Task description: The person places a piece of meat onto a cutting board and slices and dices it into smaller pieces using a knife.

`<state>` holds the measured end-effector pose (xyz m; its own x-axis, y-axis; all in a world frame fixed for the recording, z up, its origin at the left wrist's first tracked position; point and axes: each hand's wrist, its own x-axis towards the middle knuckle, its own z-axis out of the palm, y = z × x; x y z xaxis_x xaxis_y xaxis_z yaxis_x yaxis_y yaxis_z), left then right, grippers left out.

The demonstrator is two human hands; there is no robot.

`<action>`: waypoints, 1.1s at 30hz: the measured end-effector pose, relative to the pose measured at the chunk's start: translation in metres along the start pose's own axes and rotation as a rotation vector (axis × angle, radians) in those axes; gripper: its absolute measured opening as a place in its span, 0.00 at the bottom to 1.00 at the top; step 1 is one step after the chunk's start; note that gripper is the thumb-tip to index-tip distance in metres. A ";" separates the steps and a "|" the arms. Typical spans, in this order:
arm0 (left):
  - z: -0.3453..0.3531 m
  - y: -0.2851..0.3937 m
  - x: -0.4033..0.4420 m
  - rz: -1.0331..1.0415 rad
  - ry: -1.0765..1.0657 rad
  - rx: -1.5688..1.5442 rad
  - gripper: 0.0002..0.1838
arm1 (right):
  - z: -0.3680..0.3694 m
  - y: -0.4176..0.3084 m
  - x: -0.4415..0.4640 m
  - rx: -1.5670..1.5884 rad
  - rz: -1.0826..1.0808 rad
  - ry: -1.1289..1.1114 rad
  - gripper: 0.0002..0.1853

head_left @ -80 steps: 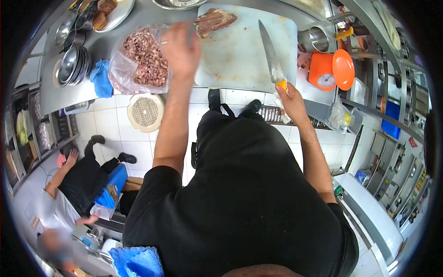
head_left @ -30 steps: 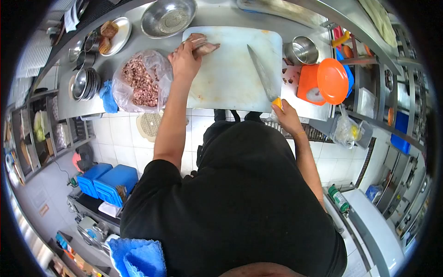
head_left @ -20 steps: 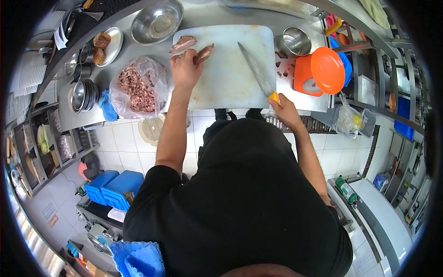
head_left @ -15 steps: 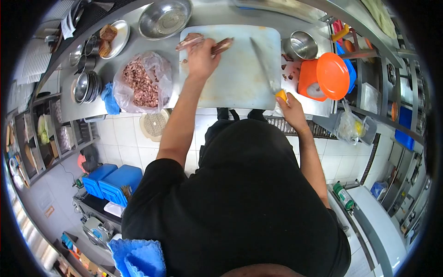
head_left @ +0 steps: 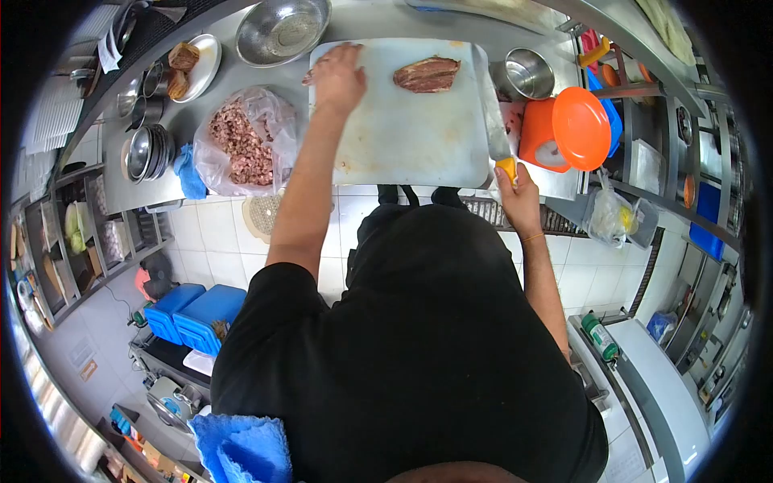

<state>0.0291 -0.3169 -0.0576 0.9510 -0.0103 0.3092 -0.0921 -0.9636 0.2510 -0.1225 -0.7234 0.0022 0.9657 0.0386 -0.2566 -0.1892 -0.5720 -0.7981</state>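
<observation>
A white cutting board (head_left: 403, 145) lies on the steel counter. One flat piece of reddish meat (head_left: 427, 74) rests on its upper right part. My left hand (head_left: 338, 79) is over the board's upper left corner, palm down, on another piece of meat that it mostly covers; only a bit shows at the hand's left side. In my right hand (head_left: 519, 189) is the yellow handle of a knife (head_left: 506, 167), its blade pointing away along the board's right edge. Left of the board sits a clear plastic bag (head_left: 283, 141) of diced meat (head_left: 241, 145).
Behind stand a steel bowl (head_left: 283, 30) and a white plate (head_left: 209, 66) with browned chunks. Stacked bowls (head_left: 145, 153) and a blue cloth (head_left: 192, 173) lie left. A steel pot (head_left: 527, 74) and an orange scale (head_left: 538, 133) with an orange plate (head_left: 581, 129) are right.
The meat piece from my left hand now lies flat on the board's upper right. My left hand has moved left onto the other piece. The knife has shifted right, to the board's edge.
</observation>
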 end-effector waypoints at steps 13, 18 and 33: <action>-0.049 -0.004 0.002 -0.066 -0.259 -0.103 0.22 | 0.013 -0.011 0.007 -0.386 -0.177 -0.314 0.25; -0.039 0.049 -0.066 0.229 -0.163 -0.235 0.24 | 0.006 0.000 0.006 -0.434 -0.160 -0.347 0.25; -0.038 0.081 -0.154 -0.228 -0.007 -0.549 0.24 | 0.014 -0.019 0.003 -0.557 -0.233 -0.421 0.18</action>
<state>-0.1360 -0.3830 -0.0497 0.9665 0.1770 0.1857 -0.0226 -0.6622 0.7490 -0.1187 -0.7010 0.0091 0.7987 0.4570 -0.3915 0.2390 -0.8379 -0.4907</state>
